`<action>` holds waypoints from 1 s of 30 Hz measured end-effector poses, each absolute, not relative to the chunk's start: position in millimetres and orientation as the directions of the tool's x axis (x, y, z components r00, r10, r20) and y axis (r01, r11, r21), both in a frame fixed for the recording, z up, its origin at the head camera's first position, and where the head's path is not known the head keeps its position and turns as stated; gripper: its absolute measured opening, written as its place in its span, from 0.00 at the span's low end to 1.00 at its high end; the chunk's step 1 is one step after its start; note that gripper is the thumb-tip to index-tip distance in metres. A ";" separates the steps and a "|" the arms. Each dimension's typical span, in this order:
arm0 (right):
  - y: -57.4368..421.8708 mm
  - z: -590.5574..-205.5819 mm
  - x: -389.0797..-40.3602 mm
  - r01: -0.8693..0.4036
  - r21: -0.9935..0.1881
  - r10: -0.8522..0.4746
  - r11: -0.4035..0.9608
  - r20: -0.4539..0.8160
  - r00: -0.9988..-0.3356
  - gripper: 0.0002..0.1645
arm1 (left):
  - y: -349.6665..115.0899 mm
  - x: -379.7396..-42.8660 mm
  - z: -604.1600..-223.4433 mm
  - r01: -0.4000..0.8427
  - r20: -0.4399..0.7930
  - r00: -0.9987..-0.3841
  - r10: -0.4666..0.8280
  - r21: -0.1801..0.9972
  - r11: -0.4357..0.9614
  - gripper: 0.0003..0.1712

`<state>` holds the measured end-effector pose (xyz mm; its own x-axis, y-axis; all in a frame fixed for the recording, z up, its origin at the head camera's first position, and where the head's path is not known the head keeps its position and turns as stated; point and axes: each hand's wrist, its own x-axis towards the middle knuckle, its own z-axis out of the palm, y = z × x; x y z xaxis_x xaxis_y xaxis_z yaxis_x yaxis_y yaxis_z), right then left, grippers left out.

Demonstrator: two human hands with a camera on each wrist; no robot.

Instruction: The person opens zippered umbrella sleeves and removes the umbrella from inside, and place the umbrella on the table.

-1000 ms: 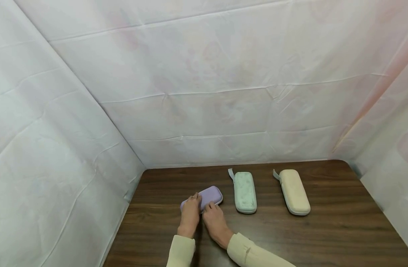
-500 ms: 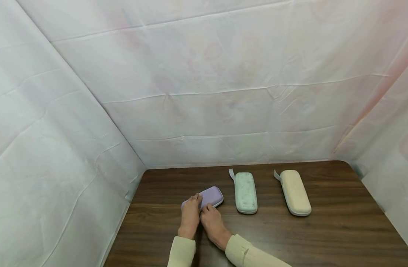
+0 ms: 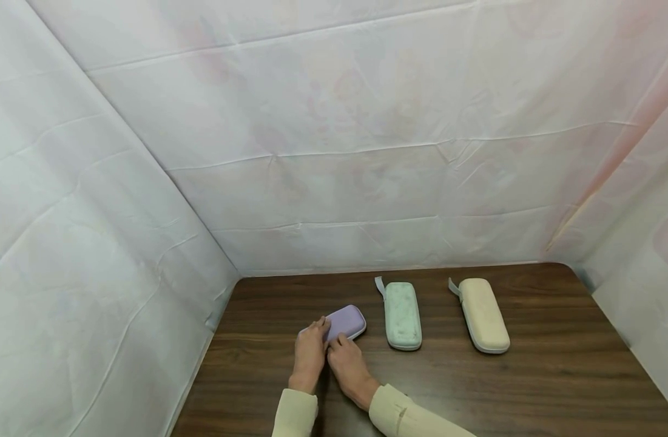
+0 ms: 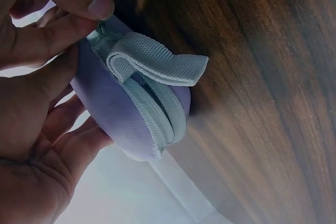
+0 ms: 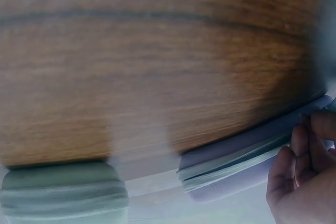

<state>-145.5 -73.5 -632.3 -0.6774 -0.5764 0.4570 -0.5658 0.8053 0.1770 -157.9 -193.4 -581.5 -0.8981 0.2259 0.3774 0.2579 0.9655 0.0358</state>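
A purple zippered glasses case (image 3: 346,322) lies slanted on the brown table. My left hand (image 3: 310,349) holds its left end, fingers over the top. Close beside it, my right hand (image 3: 347,362) is at the case's near edge. In the left wrist view, a thumb and finger pinch the zipper pull (image 4: 102,26) beside a folded grey strap (image 4: 152,59). A dark gap runs between the pale zipper tapes (image 4: 149,109). Along its side in the right wrist view, the purple case (image 5: 231,163) shows the same parted tapes, partly hidden behind my right fingers.
A mint green case (image 3: 402,315) with a grey strap lies right of the purple one. Further right is a cream case (image 3: 483,315), also strapped. White patterned sheets (image 3: 334,182) stand along the back and sides of the wooden table (image 3: 552,364).
My right hand has slid slightly left along the purple case's near edge, closer to my left hand. My left hand stays at the case's left end; the other cases have not moved.
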 end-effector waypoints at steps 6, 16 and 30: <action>-63.3 -632.8 -150.8 -0.575 0.121 -0.558 0.809 0.466 -0.687 0.07 | -191.2 -159.2 -581.5 0.261 0.346 -0.908 0.238 0.020 0.965 0.24; -28.1 -618.4 -173.8 -0.614 -0.034 -0.491 0.788 0.567 -0.662 0.11 | -192.7 -160.6 -577.6 0.259 0.296 -0.920 0.256 -0.030 0.965 0.25; -7.1 -604.0 -189.5 -0.694 -0.186 -0.640 0.696 0.279 -0.716 0.33 | -197.6 -159.0 -572.9 0.313 0.185 -0.940 0.287 0.130 0.941 0.25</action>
<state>-189.5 -7.1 -604.0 -0.7160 -0.6401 0.2786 -0.6941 0.6955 -0.1856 -159.0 -197.6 -572.9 -0.9398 0.2874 0.1848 0.3132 0.9407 0.1300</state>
